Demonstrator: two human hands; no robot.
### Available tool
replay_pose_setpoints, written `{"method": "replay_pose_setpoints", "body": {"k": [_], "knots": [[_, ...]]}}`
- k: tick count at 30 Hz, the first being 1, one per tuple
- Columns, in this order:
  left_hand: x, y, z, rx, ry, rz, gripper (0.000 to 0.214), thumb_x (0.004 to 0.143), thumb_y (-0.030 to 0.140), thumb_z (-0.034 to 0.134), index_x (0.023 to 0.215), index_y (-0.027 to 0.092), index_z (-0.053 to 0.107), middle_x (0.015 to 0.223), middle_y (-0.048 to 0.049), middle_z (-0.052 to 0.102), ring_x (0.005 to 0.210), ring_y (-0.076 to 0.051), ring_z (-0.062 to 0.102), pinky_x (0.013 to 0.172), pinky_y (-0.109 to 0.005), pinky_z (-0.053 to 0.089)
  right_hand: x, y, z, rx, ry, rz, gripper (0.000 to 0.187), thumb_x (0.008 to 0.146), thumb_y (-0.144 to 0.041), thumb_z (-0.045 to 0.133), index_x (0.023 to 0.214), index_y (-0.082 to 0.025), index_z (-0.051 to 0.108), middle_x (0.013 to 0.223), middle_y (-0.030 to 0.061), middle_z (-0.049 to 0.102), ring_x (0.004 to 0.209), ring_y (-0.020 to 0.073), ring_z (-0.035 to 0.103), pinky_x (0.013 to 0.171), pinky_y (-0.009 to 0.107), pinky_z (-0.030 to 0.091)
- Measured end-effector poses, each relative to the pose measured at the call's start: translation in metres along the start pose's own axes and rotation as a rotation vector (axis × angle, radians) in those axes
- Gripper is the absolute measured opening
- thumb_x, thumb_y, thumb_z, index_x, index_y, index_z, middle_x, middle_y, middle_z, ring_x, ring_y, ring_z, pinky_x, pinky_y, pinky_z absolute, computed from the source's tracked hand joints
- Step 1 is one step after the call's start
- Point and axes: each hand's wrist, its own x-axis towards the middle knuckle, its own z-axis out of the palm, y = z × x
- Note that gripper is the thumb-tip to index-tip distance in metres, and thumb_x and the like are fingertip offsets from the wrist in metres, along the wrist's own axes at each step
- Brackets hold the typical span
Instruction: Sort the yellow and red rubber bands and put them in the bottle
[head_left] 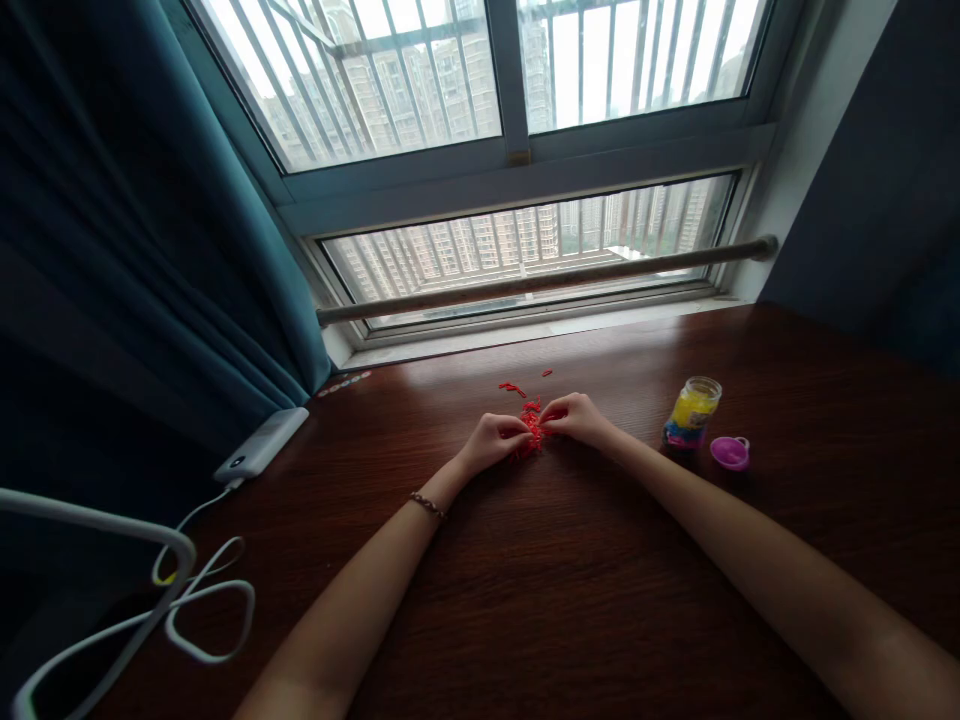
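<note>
A small heap of thin red pieces (533, 408) lies on the brown table, with my hands on either side of it. The pieces are too small to tell their exact kind. At the heap's left edge, my left hand (495, 442) has its thumb and fingers pinched together. From the right, my right hand (576, 416) is also closed in a pinch, its fingertips touching the heap. Whatever is between the fingertips of each hand is too small to make out. Several loose red pieces (512, 388) lie just beyond the heap, apart from both hands.
To the right stands an uncapped clear jar (691, 412) with yellow, blue and pink contents, beside a purple lid (730, 453). A white power bank (262, 445) with a white cable (212, 588) lies at the left by the blue curtain (225, 220). A barred window borders the table's far side.
</note>
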Motion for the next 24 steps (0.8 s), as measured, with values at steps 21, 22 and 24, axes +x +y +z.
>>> {"method": "replay_pose_setpoints", "body": {"k": [21, 22, 24], "knots": [[0.002, 0.0, 0.003, -0.731, 0.047, -0.152, 0.052, 0.082, 0.051, 0.04, 0.089, 0.005, 0.064, 0.08, -0.0163, 0.068, 0.075, -0.026, 0.065, 0.077, -0.042, 0.048, 0.002, 0.017, 0.012, -0.273, 0.137, -0.229, 0.035, 0.084, -0.029, 0.045, 0.115, -0.015, 0.055, 0.116, 0.0126, 0.056, 0.109, 0.0216, 0.049, 0.095, 0.038, 0.037], [0.004, -0.003, 0.002, -0.745, 0.134, -0.167, 0.053, 0.081, 0.052, 0.041, 0.087, 0.005, 0.064, 0.079, -0.0165, 0.068, 0.073, -0.026, 0.065, 0.076, -0.042, 0.048, 0.001, 0.015, 0.012, -0.273, 0.084, -0.255, 0.035, 0.085, -0.029, 0.045, 0.115, -0.016, 0.055, 0.118, 0.0121, 0.055, 0.112, 0.0215, 0.048, 0.096, 0.038, 0.035], [0.008, -0.015, -0.002, -0.653, 0.347, -0.208, 0.052, 0.081, 0.052, 0.04, 0.082, 0.006, 0.065, 0.08, -0.0156, 0.068, 0.076, -0.024, 0.065, 0.078, -0.039, 0.047, -0.002, 0.008, 0.012, -0.234, -0.045, -0.309, 0.032, 0.085, -0.03, 0.045, 0.111, -0.017, 0.059, 0.12, 0.0101, 0.055, 0.114, 0.0208, 0.046, 0.099, 0.037, 0.033]]}}
